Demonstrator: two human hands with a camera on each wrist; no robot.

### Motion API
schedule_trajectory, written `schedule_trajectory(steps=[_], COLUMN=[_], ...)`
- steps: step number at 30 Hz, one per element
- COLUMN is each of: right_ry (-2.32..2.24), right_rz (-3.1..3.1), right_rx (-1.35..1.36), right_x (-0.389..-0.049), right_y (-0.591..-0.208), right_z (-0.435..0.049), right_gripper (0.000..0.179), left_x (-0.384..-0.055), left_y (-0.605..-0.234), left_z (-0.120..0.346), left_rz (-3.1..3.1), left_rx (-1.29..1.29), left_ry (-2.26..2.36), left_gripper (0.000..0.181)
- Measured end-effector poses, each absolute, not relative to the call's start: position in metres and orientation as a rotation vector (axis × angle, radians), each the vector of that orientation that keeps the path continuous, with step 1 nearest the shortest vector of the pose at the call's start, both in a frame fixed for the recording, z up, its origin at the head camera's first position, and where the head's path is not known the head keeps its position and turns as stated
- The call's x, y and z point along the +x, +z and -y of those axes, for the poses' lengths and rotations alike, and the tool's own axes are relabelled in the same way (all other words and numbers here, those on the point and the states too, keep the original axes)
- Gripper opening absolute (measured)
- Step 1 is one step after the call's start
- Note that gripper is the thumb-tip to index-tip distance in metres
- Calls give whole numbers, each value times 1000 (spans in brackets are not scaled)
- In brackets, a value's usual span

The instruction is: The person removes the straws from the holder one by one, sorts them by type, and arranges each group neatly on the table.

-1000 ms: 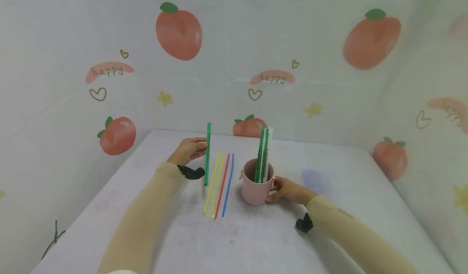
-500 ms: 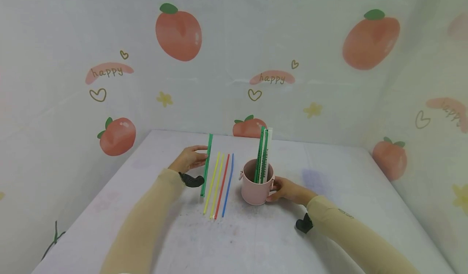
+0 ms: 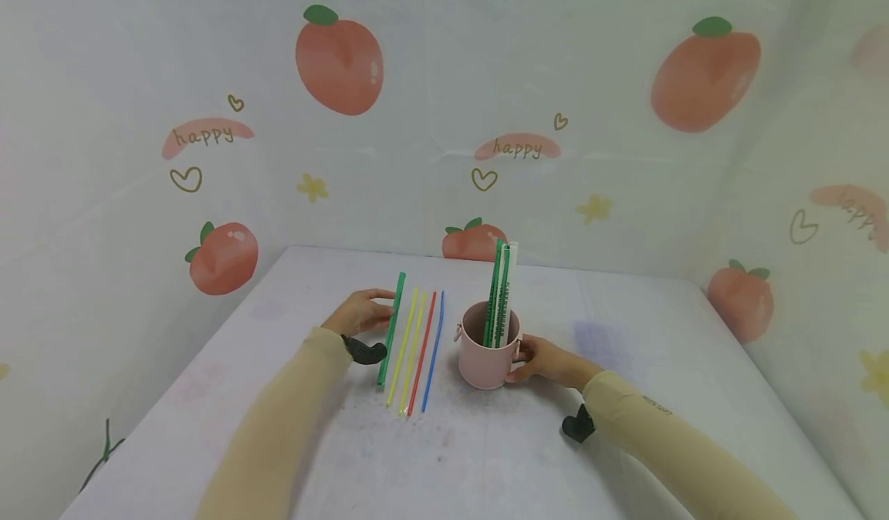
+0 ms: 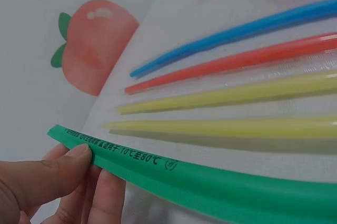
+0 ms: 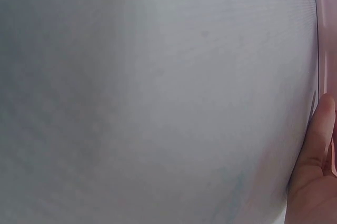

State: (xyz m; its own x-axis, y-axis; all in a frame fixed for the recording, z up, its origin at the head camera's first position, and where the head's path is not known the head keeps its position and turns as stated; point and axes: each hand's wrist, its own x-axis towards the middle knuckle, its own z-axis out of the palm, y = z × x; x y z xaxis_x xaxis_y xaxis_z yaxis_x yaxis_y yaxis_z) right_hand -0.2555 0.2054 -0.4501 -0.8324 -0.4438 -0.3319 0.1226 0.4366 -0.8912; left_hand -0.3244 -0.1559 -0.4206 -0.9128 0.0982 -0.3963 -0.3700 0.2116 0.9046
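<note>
My left hand (image 3: 356,313) pinches a green-wrapped straw (image 4: 221,187) near its far end, thumb on the printed side. The wrapped straw lies slanted low over the table, left of a row of bare straws: two yellow straws (image 3: 398,366), a red straw (image 3: 422,354) and a blue straw (image 3: 434,350). To their right stands a small pink bucket (image 3: 478,367), upright, with several green and white wrapped straws (image 3: 495,296) leaning in it. My right hand (image 3: 554,360) holds the bucket by its right side, at the ring handle; in the right wrist view its thumb lies along the pink wall.
A white cloth covers the table (image 3: 444,466), with a few dark specks near the front of the straws. Behind it hangs a fruit-print curtain (image 3: 417,196). At the far left is a dark twisted cord (image 3: 104,454).
My left hand has lowered the green-wrapped straw toward the table and toward me, laying it nearly parallel to the bare straws. My right hand and the bucket have stayed in place.
</note>
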Motion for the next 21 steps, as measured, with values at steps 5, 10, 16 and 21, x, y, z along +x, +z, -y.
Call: schedule_trajectory(steps=[5,10,16,21], right_ry=[-1406,-1405,-1395,-1387], right_rz=[-2159,-2159,-2157,-2159], right_rx=[-266,-275,-302,-298], right_x=[-256,-256,-256,-255], right_y=[-451,-451,-449,-449], right_z=[-205,-206,-206,-206], right_gripper=[71,71,69,70], left_x=[-323,-322,-323,-322], left_y=[-423,-428,-432,-432], left_z=[154,151,149,147], left_rz=[-2148,-2165,-2231,-2231], left_rx=[-271,-260,-275,-292], left_ry=[1705,1682,1608,1599], left_gripper=[48,47,45,45])
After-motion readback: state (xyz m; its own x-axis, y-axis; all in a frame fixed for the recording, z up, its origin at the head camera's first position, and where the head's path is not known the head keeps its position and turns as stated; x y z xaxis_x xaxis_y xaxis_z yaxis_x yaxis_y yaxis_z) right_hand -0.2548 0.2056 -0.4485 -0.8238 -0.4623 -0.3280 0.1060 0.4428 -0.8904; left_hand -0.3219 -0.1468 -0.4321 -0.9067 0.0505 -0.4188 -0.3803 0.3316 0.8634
